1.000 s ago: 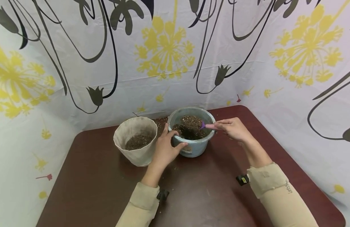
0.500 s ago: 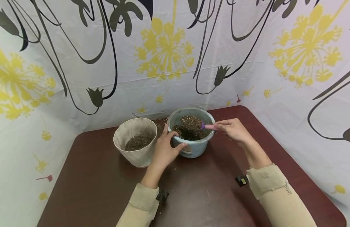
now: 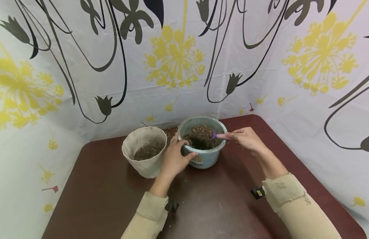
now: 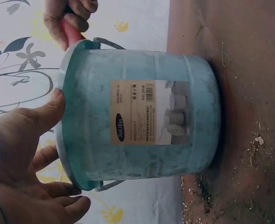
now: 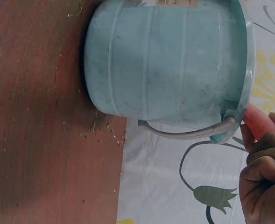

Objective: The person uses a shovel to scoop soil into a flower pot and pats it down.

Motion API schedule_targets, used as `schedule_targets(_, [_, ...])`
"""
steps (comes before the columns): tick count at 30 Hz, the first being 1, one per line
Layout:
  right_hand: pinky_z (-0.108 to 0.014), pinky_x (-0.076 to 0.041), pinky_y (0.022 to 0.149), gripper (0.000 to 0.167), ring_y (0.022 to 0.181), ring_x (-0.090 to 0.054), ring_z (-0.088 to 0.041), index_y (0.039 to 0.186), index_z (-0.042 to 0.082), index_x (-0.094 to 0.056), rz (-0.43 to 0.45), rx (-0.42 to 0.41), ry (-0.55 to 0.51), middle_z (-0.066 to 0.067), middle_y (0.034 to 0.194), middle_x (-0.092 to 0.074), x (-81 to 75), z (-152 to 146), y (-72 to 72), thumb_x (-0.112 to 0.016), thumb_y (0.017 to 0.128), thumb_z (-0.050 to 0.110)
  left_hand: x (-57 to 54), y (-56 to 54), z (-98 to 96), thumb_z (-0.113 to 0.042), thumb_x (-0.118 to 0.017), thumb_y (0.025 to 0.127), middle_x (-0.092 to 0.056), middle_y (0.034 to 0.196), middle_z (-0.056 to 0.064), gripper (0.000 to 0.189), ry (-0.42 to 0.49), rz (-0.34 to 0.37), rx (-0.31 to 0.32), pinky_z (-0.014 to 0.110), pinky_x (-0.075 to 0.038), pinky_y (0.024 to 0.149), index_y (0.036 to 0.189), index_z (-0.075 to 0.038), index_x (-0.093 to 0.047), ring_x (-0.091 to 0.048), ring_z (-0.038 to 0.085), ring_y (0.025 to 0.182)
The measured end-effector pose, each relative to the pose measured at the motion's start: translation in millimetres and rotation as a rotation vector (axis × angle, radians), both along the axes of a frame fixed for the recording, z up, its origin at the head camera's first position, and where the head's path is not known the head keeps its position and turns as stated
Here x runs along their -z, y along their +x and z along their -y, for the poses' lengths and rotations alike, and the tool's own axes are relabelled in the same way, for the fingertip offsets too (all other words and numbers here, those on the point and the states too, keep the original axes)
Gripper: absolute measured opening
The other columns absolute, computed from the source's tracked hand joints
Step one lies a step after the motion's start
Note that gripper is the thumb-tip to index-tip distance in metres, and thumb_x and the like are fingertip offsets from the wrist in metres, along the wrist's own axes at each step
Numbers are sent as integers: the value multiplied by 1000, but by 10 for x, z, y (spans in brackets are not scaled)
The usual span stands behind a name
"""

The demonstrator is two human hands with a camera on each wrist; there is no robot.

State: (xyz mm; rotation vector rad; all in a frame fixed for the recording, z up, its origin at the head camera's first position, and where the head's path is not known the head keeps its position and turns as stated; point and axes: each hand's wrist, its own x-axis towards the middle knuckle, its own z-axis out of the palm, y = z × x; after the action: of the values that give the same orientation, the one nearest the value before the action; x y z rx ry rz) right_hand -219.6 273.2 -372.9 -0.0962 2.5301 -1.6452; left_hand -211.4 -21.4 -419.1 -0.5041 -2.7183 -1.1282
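A light blue bucket [image 3: 206, 159] with a label and a side handle stands upright on the table, partly filled with loose soil [image 3: 201, 129]. My left hand [image 3: 175, 157] grips its near-left rim, thumb on the outer wall and fingers at the edge. In the left wrist view that hand [image 4: 30, 135] spreads around the rim. My right hand [image 3: 247, 139] holds the pink handle of a small trowel [image 3: 222, 136] with a purple neck, over the right rim. The trowel's blade is in the soil, mostly hidden. The right wrist view shows the fingers curled round the pink handle [image 5: 259, 120].
A pale faceted pot [image 3: 146, 167] with some soil in its bottom stands just left of the bucket. Spilled soil crumbs [image 4: 256, 154] lie on the dark red table [image 3: 103, 186]. A patterned cloth wall [image 3: 178, 99] closes off the back and sides.
The head view has tilted slightly, so everything sits a little lower in it. Both hands keep their holds, and the trowel has hardly moved in the soil.
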Motion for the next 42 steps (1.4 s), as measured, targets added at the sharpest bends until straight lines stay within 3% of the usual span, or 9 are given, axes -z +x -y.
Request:
schedule_targets(5, [-25,-24,40,29,46,-18,-7,120,8,-75,22,-13,-28,2,104,-77,-40,21,-10,-62,102,26,-86,16,74,-47,-74,91,-26,165,16,59,21,-23,48,60,-27,116,137,-14,-59,-17,33,154])
schedule_targets(9, [-25,-21,41,26,47,-16,-9,116,11,-77,-5,-24,-10,7,71,-71,-167,77,-33,-63,101,26,-206,40,190,-44,-72,94,-34,162,14,56,42,-106,33,61,-28,115,139,-13,-59,-25,32,152])
schedule_targets(17, [-26,-20,39,28,42,-15,-8,117,11,-77,-4,-82,24,2,104,-77,-385,339,-147,-63,101,29,-346,46,708,-49,-69,94,-35,162,13,59,-36,-108,-84,59,-31,115,141,-15,-57,-29,34,150])
schedule_targets(23, [-28,-22,44,28,46,-14,-11,117,12,-77,-16,-136,19,0,105,-78,-492,713,-290,-62,102,30,-318,64,1156,-55,-71,90,-33,161,17,71,-93,-88,-175,65,-25,114,144,-13,-53,-25,36,150])
schedule_targets(27, [-36,-49,74,26,68,-54,-12,114,21,-79,-35,-187,62,0,114,-75,-498,1052,-367,-63,101,37,-238,117,1372,-62,-70,87,-23,164,21,82,-155,-16,-233,70,-20,113,147,-10,-50,-16,40,152])
schedule_targets(29, [-38,-49,77,23,70,-56,-14,110,24,-80,-56,-203,81,3,112,-76,-465,1251,-397,-64,100,37,-191,152,1456,-65,-69,86,-17,165,24,88,-175,30,-260,70,-19,112,148,-7,-48,-13,42,153])
schedule_targets(31, [-33,-45,59,20,55,-45,-13,107,25,-81,-85,-208,100,5,97,-77,-412,1432,-419,-64,101,33,-140,170,1507,-68,-68,85,-13,166,26,93,-185,61,-277,70,-20,113,148,-3,-47,-12,43,153])
schedule_targets(34, [-27,-25,42,22,41,-22,-11,100,16,-82,-195,-199,226,5,67,-66,-316,1648,-431,-63,102,27,-73,178,1532,-71,-67,84,-11,166,25,99,-186,85,-285,70,-21,113,147,2,-48,-15,42,152])
schedule_targets(42, [-35,-48,48,21,52,-59,-19,109,8,-75,-688,-278,696,-7,73,-70,-79,1939,-370,-67,99,25,-34,216,1580,-73,-69,81,-10,167,22,101,-151,88,-304,69,-23,113,145,3,-51,-21,42,150])
